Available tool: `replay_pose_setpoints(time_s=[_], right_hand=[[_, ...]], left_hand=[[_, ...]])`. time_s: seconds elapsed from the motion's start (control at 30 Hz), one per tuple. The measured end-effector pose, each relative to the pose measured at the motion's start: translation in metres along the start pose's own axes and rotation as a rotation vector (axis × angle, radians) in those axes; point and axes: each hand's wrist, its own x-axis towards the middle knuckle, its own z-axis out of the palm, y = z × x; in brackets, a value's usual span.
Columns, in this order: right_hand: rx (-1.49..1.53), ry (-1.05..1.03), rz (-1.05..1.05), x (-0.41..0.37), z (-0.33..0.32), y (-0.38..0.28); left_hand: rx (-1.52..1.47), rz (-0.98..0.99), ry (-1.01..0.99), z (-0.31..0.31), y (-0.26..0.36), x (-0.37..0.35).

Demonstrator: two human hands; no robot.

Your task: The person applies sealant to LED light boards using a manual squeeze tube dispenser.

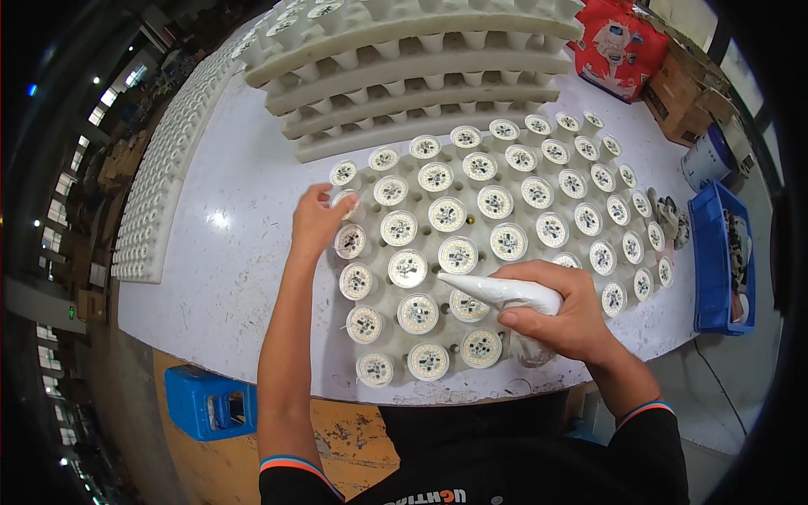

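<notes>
My left hand point(316, 220) has its fingers closed around the rim of an LED bulb point(345, 202) at the left edge of a foam tray point(427, 231). Rows of similar white bulb cups stand upright in this tray, each with a round LED board point(408, 268) facing up. In my right hand point(566, 316) is a white cone-shaped squeeze bag point(497, 291), gripped round its thick part. Its narrow tip points left, over the boards near the tray's middle. The bag and hand hide some bulbs beneath them.
Stacked foam trays of bulbs point(412, 71) stand behind. Another long bulb tray point(160, 194) lies at left. On the right are a blue bin point(711, 252), a white bucket point(705, 160), a cardboard box point(677, 93) and a red bag point(617, 50). A blue stool point(189, 400) sits below the table.
</notes>
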Motion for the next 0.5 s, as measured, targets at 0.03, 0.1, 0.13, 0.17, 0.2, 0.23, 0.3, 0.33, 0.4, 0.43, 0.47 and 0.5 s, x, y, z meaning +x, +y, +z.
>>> replay_pose_setpoints(time_s=[0.03, 0.1, 0.13, 0.17, 0.2, 0.23, 0.3, 0.33, 0.4, 0.43, 0.47, 0.5], right_hand=[[0.008, 0.006, 0.006, 0.001, -0.001, 0.001], [0.02, 0.015, 0.017, 0.001, -0.001, 0.001], [0.016, 0.018, 0.016, 0.001, -0.001, 0.001], [0.009, 0.02, 0.015, 0.001, -0.001, 0.0], [0.003, 0.023, 0.015, 0.001, -0.001, 0.0], [-0.004, 0.025, 0.002, 0.0, -0.001, 0.0], [-0.02, 0.032, -0.026, -0.001, -0.002, 0.0], [-0.004, 0.047, -0.004, -0.001, -0.003, -0.002], [0.03, 0.074, 0.038, 0.0, -0.002, -0.007], [0.031, 0.079, 0.037, -0.001, -0.002, -0.007], [0.034, 0.083, 0.037, 0.0, -0.002, -0.006], [0.036, 0.087, 0.035, 0.0, -0.002, -0.005]], left_hand=[[0.004, 0.003, 0.075, -0.001, 0.001, 0.008], [-0.026, -0.006, 0.176, -0.001, -0.001, 0.028], [0.005, -0.013, 0.141, 0.001, -0.003, 0.04], [0.033, -0.021, 0.105, 0.002, -0.005, 0.05], [0.061, -0.028, 0.069, 0.003, -0.003, 0.058], [0.108, -0.073, 0.045, 0.004, -0.001, 0.064], [0.199, -0.159, -0.003, 0.008, 0.005, 0.077], [0.229, -0.171, -0.014, 0.009, 0.007, 0.082], [0.291, -0.197, -0.034, 0.011, 0.01, 0.09], [0.301, -0.192, -0.041, 0.013, 0.011, 0.092], [0.312, -0.188, -0.049, 0.014, 0.01, 0.094], [0.323, -0.183, -0.055, 0.015, 0.01, 0.097]])
